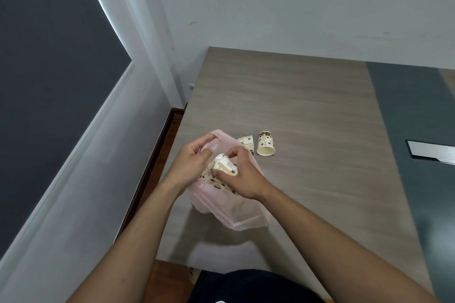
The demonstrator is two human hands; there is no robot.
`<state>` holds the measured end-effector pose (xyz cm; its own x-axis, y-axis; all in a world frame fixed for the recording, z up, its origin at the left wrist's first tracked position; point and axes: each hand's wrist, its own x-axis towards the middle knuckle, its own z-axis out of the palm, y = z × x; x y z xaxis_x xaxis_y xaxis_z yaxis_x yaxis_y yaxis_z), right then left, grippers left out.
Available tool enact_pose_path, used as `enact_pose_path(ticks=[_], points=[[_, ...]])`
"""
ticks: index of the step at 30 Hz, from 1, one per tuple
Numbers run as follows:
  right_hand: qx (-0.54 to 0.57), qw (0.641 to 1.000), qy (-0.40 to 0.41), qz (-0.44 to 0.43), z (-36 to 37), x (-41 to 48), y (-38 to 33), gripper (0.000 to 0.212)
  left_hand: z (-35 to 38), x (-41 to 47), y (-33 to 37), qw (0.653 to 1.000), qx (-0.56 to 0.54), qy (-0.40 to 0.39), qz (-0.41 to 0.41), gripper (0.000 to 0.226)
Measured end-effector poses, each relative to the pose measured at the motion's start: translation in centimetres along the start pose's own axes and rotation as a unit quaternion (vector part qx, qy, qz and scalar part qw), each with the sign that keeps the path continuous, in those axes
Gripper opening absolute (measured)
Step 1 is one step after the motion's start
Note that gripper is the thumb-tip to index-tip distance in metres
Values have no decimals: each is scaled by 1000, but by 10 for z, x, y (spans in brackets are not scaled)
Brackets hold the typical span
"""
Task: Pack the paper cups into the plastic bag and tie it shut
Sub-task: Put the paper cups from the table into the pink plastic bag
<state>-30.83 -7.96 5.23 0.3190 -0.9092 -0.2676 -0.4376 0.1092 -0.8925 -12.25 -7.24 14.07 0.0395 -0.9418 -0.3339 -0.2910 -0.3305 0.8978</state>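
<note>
The right hand (242,177) pinches a light, crushable paper cup (226,168) near its rim, the left hand (192,162) grips the limp, probably slippery plastic bag (236,214) by its mouth; 2 spare cups (266,143) lie at 1 o'clock.

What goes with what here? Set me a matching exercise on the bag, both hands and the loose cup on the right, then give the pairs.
Things:
1. bag
2. left hand
3. right hand
4. loose cup

States:
a. lies on its side on the table, mouth toward the person
b. grips a cup at the bag's mouth
c. pink, with cups already inside
d. pinches the bag's rim

Pairs: 1-c, 2-d, 3-b, 4-a
</note>
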Motion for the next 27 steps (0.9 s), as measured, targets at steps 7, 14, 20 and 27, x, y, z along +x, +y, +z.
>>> enact_pose_path(ticks=[7,14,20,27], points=[[-2,1000,-14,-1,3,0,6,46,0,-6,-2,1000,3,1,-19,50],[-19,999,-32,15,4,0,0,73,-9,-5,-9,1000,2,-2,-4,53],[17,999,-23,37,9,4,-3,55,-12,0,-10,1000,11,-2,0,52],[19,996,-65,60,15,9,-11,62,-17,-1,-8,1000,5,-6,-1,49]])
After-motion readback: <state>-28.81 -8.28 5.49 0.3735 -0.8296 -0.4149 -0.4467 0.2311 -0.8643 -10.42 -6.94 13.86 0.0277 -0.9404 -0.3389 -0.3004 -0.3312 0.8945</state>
